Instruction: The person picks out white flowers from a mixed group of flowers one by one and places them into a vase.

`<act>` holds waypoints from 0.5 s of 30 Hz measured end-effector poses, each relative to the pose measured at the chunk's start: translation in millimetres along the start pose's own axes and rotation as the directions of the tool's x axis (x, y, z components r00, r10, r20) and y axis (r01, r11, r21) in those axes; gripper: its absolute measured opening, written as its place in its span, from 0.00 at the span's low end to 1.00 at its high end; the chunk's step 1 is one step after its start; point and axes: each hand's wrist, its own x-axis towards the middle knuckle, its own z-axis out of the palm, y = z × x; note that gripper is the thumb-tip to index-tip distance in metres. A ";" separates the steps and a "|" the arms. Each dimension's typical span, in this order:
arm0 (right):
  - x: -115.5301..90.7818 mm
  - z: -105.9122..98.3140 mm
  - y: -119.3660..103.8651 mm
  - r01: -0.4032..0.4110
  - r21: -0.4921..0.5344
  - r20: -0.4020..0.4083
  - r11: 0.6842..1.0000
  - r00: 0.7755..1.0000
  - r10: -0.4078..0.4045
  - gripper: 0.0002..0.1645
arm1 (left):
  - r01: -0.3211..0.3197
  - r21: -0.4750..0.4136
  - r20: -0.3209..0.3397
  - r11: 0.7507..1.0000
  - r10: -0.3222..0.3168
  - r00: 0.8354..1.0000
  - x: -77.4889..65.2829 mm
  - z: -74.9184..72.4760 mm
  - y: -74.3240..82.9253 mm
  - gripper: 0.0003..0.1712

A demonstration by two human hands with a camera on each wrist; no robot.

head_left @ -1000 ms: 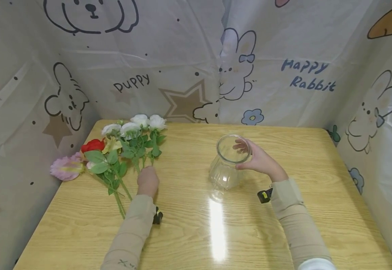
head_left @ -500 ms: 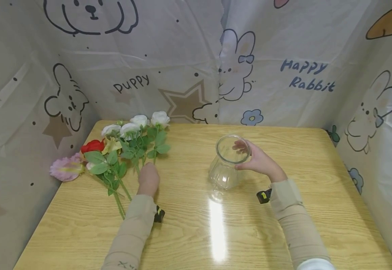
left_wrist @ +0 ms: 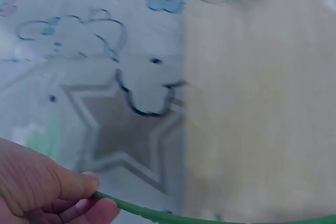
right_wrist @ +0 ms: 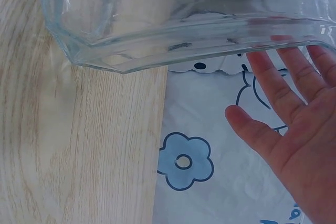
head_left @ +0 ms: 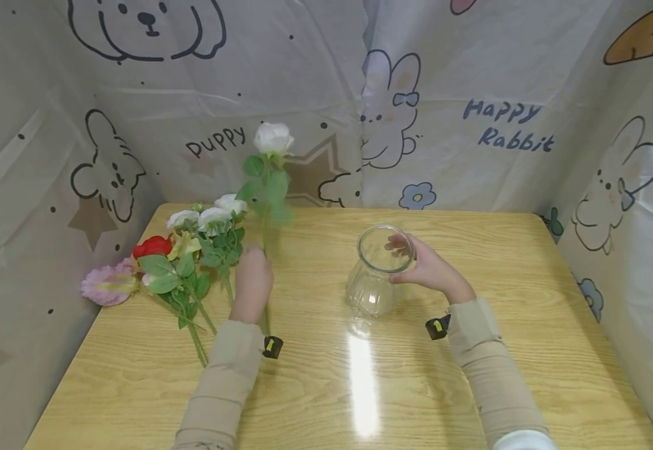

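Observation:
My left hand (head_left: 253,284) pinches the green stem (left_wrist: 152,213) of a white rose (head_left: 273,139) between thumb and fingertips. The bloom stands up in front of the back cloth, and the stem runs down past the hand towards the wrist. A clear glass vase (head_left: 370,294) stands upright near the table's middle with nothing in it. Around its neck, my right hand (head_left: 430,269) holds it, thumb on the near side and fingers behind. In the right wrist view, the fingers (right_wrist: 273,90) reach the glass, and the lowest one is apart from it.
Left of my left hand lie more flowers: white roses (head_left: 214,220), a red flower (head_left: 153,245), a yellow one (head_left: 184,244) and a pink one (head_left: 109,284). Printed cloth (head_left: 191,94) walls in the wooden table (head_left: 315,387) at back and sides.
The left hand has lifted one white rose up and away from the other flowers, and the bloom now stands well above them. The right hand and the vase have stayed in place.

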 end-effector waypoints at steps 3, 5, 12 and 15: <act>0.0 0.1 -0.2 0.006 0.003 -0.002 1.000 1.000 -0.006 0.45 | -0.015 -0.035 -0.026 0.999 0.014 1.000 1.2 -4.5 9.1 0.12; -0.1 0.0 -0.4 0.006 0.004 -0.002 1.000 1.000 -0.006 0.45 | -0.046 -0.066 -0.070 0.997 0.041 0.997 3.4 -9.7 20.9 0.14; -0.6 0.7 -0.5 0.005 0.011 0.001 1.000 1.000 -0.005 0.44 | -0.201 -0.175 -0.257 0.964 0.152 0.954 6.9 -23.1 64.7 0.12; -0.8 0.7 -0.1 0.004 0.015 0.004 1.000 1.000 -0.004 0.44 | -0.285 -0.188 -0.328 0.940 0.214 0.920 7.2 -28.1 82.3 0.10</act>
